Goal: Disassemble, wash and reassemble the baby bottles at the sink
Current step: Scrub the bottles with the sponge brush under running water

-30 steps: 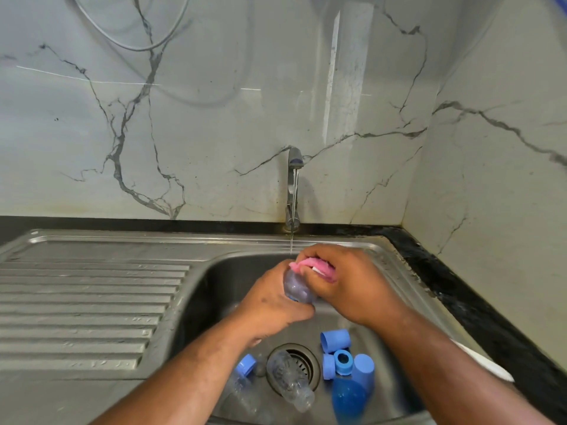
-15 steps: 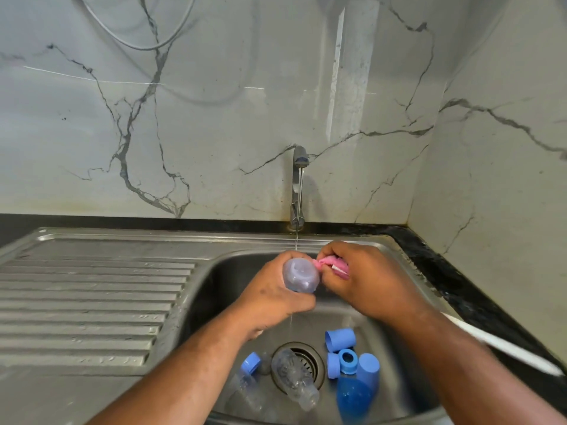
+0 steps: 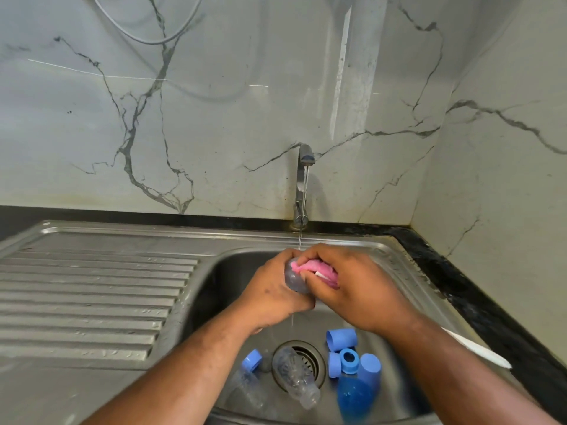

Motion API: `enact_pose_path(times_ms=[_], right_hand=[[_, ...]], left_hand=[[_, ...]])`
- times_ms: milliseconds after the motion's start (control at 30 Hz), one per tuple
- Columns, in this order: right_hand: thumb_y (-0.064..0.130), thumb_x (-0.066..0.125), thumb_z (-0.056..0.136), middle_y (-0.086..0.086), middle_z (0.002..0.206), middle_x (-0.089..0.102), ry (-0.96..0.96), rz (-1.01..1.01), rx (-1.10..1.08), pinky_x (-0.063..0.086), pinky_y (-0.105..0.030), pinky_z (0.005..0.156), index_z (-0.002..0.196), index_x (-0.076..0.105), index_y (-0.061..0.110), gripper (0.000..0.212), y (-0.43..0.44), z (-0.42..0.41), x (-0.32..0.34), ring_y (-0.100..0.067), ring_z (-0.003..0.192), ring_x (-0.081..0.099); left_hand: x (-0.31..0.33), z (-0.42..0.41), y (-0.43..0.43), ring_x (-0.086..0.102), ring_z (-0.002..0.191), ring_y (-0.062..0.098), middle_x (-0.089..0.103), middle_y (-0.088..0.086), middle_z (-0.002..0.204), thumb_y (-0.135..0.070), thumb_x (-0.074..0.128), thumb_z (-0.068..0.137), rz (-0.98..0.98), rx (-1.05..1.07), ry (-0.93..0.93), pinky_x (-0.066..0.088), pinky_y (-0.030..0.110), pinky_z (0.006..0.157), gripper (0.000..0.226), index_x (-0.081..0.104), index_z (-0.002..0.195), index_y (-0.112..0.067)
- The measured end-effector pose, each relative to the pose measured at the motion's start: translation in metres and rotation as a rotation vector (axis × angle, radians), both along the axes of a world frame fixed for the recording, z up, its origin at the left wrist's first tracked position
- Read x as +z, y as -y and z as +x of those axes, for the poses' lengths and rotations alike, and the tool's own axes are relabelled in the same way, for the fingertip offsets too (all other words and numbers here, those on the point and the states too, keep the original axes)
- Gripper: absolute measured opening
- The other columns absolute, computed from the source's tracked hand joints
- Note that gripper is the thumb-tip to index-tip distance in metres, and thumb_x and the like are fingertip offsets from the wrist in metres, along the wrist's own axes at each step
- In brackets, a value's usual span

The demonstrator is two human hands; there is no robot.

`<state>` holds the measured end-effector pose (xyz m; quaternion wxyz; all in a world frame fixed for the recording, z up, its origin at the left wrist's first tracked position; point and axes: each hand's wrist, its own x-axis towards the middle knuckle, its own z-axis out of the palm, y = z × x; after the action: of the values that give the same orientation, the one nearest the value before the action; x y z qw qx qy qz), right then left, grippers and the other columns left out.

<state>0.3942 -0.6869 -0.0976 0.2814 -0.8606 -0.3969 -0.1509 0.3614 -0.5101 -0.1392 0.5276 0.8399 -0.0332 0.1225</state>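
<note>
Steadying the bottle (image 3: 295,282) in the curled left hand (image 3: 271,297) lets the right hand (image 3: 356,291), fingers clenched round the pink sponge (image 3: 320,268), scrub evenly.

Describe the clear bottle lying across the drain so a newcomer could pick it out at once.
Start at the steel sink basin and find the round drain in its floor. A clear bottle lies straight across that drain. The other clear bottle lies left of the drain, and the pieces to its right are blue.
</note>
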Motion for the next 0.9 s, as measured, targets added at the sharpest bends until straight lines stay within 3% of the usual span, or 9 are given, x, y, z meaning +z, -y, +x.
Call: enact_pose_path(times_ms=[233,300,367,467,567,667,733,800,900], right_hand=[[0.049,0.064,0.089,0.023,0.099,0.069,-0.064,0.020,0.006,0.055,-0.027,0.077,0.107,0.064,0.044,0.019,0.002,0.003,-0.002,0.001,0.089,0.064],[0.053,0.065,0.083,0.022,0.095,0.070,-0.135,0.017,0.032,0.058,-0.031,0.076,0.103,0.066,0.043,0.022,0.003,0.004,0.000,0.001,0.086,0.066],[0.061,0.059,0.082,0.019,0.091,0.070,-0.084,0.060,-0.035,0.057,-0.034,0.074,0.101,0.065,0.041,0.028,0.005,0.007,0.000,-0.001,0.083,0.064],[0.056,0.060,0.087,0.018,0.096,0.070,-0.074,0.058,-0.019,0.056,-0.031,0.076,0.107,0.065,0.039,0.027,0.000,0.003,-0.002,0.000,0.086,0.063],[0.063,0.059,0.077,0.018,0.092,0.071,-0.135,0.014,0.027,0.058,-0.035,0.074,0.102,0.064,0.039,0.034,0.004,0.005,0.001,-0.001,0.083,0.065],[0.057,0.061,0.087,0.015,0.089,0.069,-0.046,0.052,-0.051,0.055,-0.036,0.071,0.100,0.063,0.037,0.024,0.009,0.009,0.001,-0.005,0.080,0.063],[0.051,0.063,0.089,0.015,0.091,0.070,-0.065,0.053,0.021,0.055,-0.035,0.071,0.102,0.063,0.036,0.020,0.004,0.004,0.001,-0.004,0.082,0.063],[0.056,0.062,0.088,0.017,0.093,0.071,-0.096,-0.003,0.092,0.056,-0.033,0.071,0.104,0.062,0.038,0.025,0.001,-0.002,0.003,-0.003,0.082,0.065],[0.058,0.061,0.091,0.016,0.092,0.068,-0.017,-0.039,-0.014,0.054,-0.032,0.070,0.104,0.060,0.039,0.023,0.006,0.003,0.005,-0.003,0.081,0.061]], left_hand=[[0.000,-0.001,0.001,0.072,0.086,0.014,0.073,-0.005,0.095,-0.024,0.082,0.051,0.028,-0.010,-0.015,0.061,0.045,0.079,0.059,0.062,0.106,-0.033],[0.000,-0.002,0.003,0.072,0.085,0.014,0.072,-0.005,0.096,-0.026,0.081,0.051,0.043,-0.023,-0.021,0.062,0.044,0.077,0.061,0.061,0.108,-0.033],[-0.001,-0.003,0.006,0.071,0.085,0.015,0.072,-0.005,0.095,-0.030,0.081,0.050,0.043,-0.021,-0.019,0.061,0.045,0.078,0.061,0.061,0.107,-0.035],[-0.001,-0.001,0.003,0.073,0.088,0.017,0.073,-0.003,0.098,-0.023,0.083,0.053,0.009,-0.017,-0.013,0.061,0.049,0.081,0.061,0.062,0.109,-0.033],[0.000,-0.001,-0.001,0.073,0.090,0.020,0.073,-0.001,0.101,-0.020,0.085,0.054,-0.001,-0.030,-0.015,0.060,0.053,0.081,0.062,0.063,0.111,-0.030],[0.001,-0.002,0.008,0.072,0.085,0.018,0.072,-0.003,0.094,-0.025,0.082,0.053,0.048,-0.051,-0.045,0.061,0.048,0.078,0.058,0.062,0.107,-0.033],[0.000,-0.002,0.010,0.072,0.085,0.020,0.072,-0.002,0.091,-0.020,0.081,0.055,0.039,-0.068,-0.050,0.060,0.047,0.077,0.054,0.064,0.105,-0.033],[0.001,-0.003,0.006,0.073,0.089,0.024,0.073,0.001,0.095,-0.011,0.082,0.056,-0.012,-0.048,-0.030,0.060,0.050,0.082,0.055,0.065,0.106,-0.029],[0.004,-0.003,0.003,0.072,0.086,0.024,0.073,0.001,0.093,-0.015,0.083,0.054,-0.006,-0.015,-0.019,0.059,0.050,0.080,0.055,0.063,0.105,-0.026]])
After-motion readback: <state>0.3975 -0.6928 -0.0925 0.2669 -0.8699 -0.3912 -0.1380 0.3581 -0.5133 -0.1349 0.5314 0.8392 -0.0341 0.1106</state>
